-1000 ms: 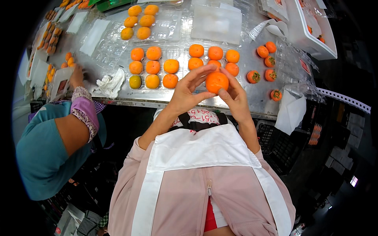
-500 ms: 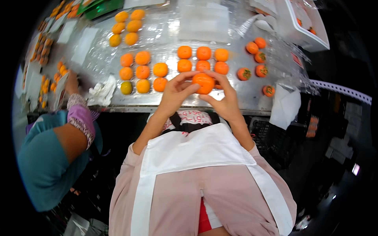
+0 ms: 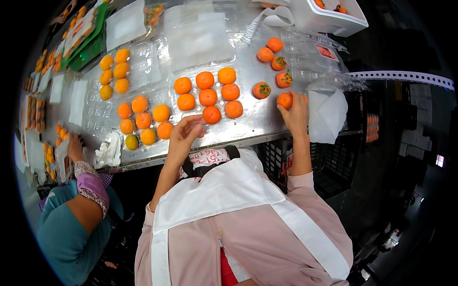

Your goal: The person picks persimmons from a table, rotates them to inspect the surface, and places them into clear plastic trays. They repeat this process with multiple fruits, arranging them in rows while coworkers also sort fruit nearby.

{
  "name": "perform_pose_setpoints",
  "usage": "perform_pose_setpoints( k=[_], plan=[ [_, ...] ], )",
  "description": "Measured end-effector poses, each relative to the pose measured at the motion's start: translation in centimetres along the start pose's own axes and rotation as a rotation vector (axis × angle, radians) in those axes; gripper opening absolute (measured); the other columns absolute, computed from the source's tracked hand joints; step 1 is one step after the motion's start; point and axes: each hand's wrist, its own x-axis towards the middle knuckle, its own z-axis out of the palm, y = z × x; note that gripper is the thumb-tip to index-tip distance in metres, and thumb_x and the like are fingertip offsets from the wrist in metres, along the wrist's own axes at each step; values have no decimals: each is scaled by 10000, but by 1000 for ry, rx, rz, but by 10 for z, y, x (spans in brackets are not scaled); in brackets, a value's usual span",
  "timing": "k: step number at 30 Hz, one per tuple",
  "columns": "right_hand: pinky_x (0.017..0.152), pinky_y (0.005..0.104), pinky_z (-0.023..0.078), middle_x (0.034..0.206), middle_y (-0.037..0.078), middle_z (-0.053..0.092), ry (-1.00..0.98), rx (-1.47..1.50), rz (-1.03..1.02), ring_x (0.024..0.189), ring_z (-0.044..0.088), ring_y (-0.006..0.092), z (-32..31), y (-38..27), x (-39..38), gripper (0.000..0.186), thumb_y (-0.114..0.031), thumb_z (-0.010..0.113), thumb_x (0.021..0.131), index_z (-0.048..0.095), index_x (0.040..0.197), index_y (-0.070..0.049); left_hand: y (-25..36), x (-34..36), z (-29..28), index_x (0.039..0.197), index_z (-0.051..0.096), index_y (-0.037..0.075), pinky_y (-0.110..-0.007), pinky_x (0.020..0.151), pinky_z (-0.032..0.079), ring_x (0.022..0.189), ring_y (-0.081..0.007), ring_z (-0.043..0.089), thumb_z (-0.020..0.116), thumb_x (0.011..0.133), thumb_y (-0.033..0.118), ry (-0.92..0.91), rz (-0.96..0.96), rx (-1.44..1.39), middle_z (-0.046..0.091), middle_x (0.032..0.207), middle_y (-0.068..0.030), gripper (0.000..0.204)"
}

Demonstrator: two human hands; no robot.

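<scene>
My left hand (image 3: pixel 187 131) is open at the table's front edge, fingers loosely curved, just left of an orange persimmon (image 3: pixel 211 114) at the near end of the middle plastic tray (image 3: pixel 242 75), which holds several persimmons in rows. My right hand (image 3: pixel 296 112) is closed on another persimmon (image 3: pixel 285 100) on the right, beside a crumpled white paper (image 3: pixel 325 121). Several loose persimmons (image 3: pixel 262 90), some with green calyxes, lie above it. A second tray of orange and yellowish fruit (image 3: pixel 142 120) sits to the left.
Another fruit tray (image 3: pixel 114 74), paper sheets (image 3: pixel 196 40), a green crate (image 3: pixel 83 55), plastic lids (image 3: pixel 310 62) and a white box (image 3: pixel 329 19) occupy the metal table (image 3: pixel 255 128). A co-worker's hand (image 3: pixel 75 148) works at left; dark crates (image 3: pixel 329 169) stand below the right edge.
The persimmon earlier held in both hands now lies in the middle tray. My right hand has moved right onto another persimmon; my left has drawn slightly left. The view has shifted.
</scene>
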Motion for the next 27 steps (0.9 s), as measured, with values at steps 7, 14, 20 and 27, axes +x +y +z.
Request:
perform_pose_setpoints(
  k=[7, 14, 20, 27],
  plan=[
    [846, 420, 412, 995, 139, 616, 45, -75, -138, 978, 534, 330, 0, 32, 12, 385, -133, 691, 744, 588, 1102, -34, -4, 1, 6, 1162, 539, -3, -263, 760, 477, 914, -148, 604, 585, 892, 114, -23, -26, 48, 623, 1069, -102, 297],
    [811, 403, 441, 986, 129, 619, 137, 56, -133, 940, 562, 322, 3, 22, 46, 268, -126, 607, 816, 590, 1066, -32, -8, 2, 3, 1151, 549, 9, -255, 748, 471, 894, -137, 603, 587, 894, 114, -1, -27, 32, 628, 1043, -79, 280],
    [638, 451, 500, 956, 158, 566, -113, -309, 67, 774, 626, 348, 9, -3, 81, 398, -257, 689, 774, 565, 1095, -56, -8, 3, 4, 1126, 562, 15, -259, 728, 492, 850, -136, 605, 592, 895, 138, 12, -18, 30, 624, 1006, -70, 264],
    [640, 464, 506, 1127, 183, 426, -147, -297, 102, 755, 628, 376, 21, -8, 81, 501, -274, 738, 738, 536, 1142, -59, -9, 4, -2, 1127, 561, 10, -252, 727, 482, 851, -131, 603, 589, 895, 128, 61, -23, 7, 630, 994, -68, 262]
  ],
)
